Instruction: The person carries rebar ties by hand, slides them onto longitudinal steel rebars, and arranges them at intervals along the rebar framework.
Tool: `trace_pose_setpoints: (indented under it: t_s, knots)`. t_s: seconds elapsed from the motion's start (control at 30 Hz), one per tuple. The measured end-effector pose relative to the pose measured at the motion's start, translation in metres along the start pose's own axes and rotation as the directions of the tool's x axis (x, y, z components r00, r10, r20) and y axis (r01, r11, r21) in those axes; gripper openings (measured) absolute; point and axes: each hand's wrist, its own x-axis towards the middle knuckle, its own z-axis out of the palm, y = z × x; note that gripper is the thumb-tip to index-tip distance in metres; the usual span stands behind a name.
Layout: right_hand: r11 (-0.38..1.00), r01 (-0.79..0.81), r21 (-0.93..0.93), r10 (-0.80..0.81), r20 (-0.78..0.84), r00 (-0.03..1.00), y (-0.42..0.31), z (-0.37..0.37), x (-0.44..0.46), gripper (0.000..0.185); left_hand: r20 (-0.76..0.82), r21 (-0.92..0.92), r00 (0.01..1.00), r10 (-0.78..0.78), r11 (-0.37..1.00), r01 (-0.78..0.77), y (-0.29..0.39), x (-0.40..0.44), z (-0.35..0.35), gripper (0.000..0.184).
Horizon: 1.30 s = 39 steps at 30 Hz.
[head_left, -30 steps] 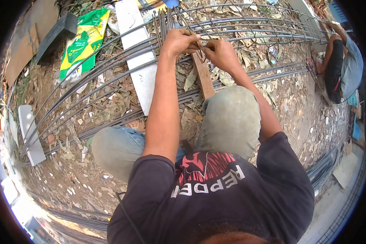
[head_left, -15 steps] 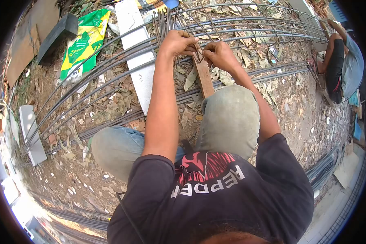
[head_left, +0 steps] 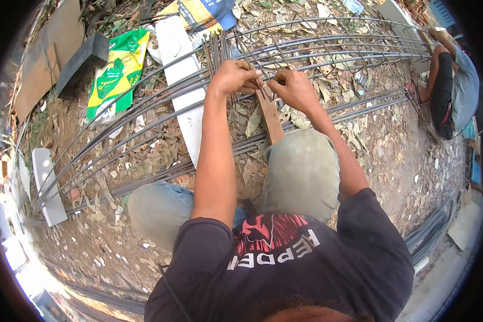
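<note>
Far left, a green-and-yellow bag on the ground. Next, long steel bars cross a white board. Your left hand pinches a thin bent bar, beside the short rods. Your right hand is just beside it, fingers curled; can't tell if it's gripping. Far right, another person, crouched.
</note>
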Motion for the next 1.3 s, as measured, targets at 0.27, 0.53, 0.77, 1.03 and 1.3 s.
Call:
trace_pose_setpoints:
  t_s: [0.27,0.53,0.77,1.03,1.3]
  knots:
    - [0.907,0.15,-0.394,-0.3,-0.353,0.886,0.016,0.015,0.046,0.034,-0.097,-0.044,0.995,-0.038,0.998,0.034,-0.005,0.005,-0.003,0.02]
    - [0.94,0.027,-0.339,-0.055,-0.073,0.996,-0.018,0.017,0.07,0.059,-0.134,0.106,0.99,-0.039,0.993,0.053,-0.005,0.005,-0.007,0.016]
    - [0.993,-0.037,-0.115,0.021,-0.143,0.99,-0.009,0.025,0.076,0.03,-0.182,0.15,0.982,-0.045,0.986,0.073,-0.009,0.009,-0.01,0.016]
    - [0.997,-0.068,-0.024,0.061,-0.231,0.971,-0.012,0.024,0.074,0.032,-0.169,0.105,0.985,-0.032,0.993,0.05,-0.001,0.005,0.001,0.022]
    - [0.996,-0.083,0.043,0.092,-0.252,0.963,0.002,0.023,0.076,0.032,-0.292,0.41,0.956,0.003,0.904,0.122,-0.007,0.018,0.004,0.033]
